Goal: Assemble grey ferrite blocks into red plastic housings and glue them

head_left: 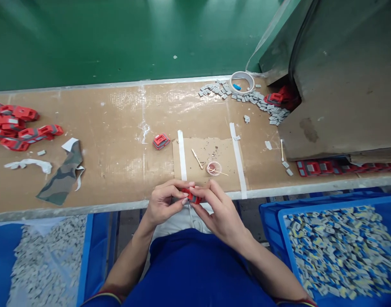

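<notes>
Between my two hands, just over the table's front edge, is a small red and grey plastic part (194,197). My left hand (166,202) pinches its left end with thumb and fingertips. On the other side, my right hand (218,209) grips it with thumb and forefinger, and fingers hide much of it. A similar red plastic part (161,141) lies on the table ahead and to the left. Beyond my hands, on a taped-down cardboard sheet (208,147), are a small clear cup (214,168) with a thin stick in it and a white stick (197,158).
Red parts (14,123) are heaped at the left, near a camouflage cloth (62,175). Small grey pieces (253,99) surround a tape roll (242,82). A large metal housing (342,85) stands at right. Blue bins (280,213) of small pieces flank me below the table.
</notes>
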Demonstrator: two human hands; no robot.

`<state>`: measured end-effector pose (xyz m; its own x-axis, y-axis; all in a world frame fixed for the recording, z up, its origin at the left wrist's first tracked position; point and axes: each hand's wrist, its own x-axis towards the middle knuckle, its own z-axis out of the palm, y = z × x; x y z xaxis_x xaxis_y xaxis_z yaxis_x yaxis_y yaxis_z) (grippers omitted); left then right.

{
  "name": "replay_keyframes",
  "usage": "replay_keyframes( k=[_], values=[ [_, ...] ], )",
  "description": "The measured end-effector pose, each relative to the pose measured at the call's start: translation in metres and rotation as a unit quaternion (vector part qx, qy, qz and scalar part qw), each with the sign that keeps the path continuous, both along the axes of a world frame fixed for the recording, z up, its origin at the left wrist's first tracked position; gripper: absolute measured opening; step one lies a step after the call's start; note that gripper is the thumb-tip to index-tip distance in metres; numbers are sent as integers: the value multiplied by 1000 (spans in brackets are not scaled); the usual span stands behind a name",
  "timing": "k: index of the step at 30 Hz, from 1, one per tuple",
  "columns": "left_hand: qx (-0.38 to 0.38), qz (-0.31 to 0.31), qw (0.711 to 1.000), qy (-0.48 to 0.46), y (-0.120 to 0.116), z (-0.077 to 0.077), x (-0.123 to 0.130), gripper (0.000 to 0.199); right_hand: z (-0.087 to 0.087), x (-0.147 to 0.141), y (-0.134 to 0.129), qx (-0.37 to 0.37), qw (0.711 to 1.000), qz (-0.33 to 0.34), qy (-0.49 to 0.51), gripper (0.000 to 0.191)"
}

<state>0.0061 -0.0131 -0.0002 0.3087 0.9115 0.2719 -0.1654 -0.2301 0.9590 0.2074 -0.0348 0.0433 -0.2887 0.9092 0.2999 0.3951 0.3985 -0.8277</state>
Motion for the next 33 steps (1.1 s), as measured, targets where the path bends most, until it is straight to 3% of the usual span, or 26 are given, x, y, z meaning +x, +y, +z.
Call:
replay_keyframes(
  k=[5,8,11,17,22,29,31,33],
  values=[
    [-40,-11,999,-18,-2,-1,3,20,-13,-3,-6,-60,994,-34,88,30],
    [-77,-40,996,-33,-4,-3,5,45,-22,-8,-13,-126,968,-72,203,25],
    [-65,-35,997,-4,-4,-6,4,48,-23,-9,-16,-171,949,-72,256,25],
    [20,-11,996,91,3,0,4,41,-9,9,-11,-83,994,-39,62,14],
    [56,-52,986,146,7,7,1,36,-9,17,-4,-57,998,14,-37,8],
    [68,-99,971,207,6,14,-5,34,-13,10,-14,-88,996,1,-3,18],
    [72,-123,961,238,8,16,-13,39,-8,25,-22,-116,993,-12,31,15],
    [95,-83,952,280,19,16,-27,36,-3,53,-32,-124,989,-70,42,14]
  ],
)
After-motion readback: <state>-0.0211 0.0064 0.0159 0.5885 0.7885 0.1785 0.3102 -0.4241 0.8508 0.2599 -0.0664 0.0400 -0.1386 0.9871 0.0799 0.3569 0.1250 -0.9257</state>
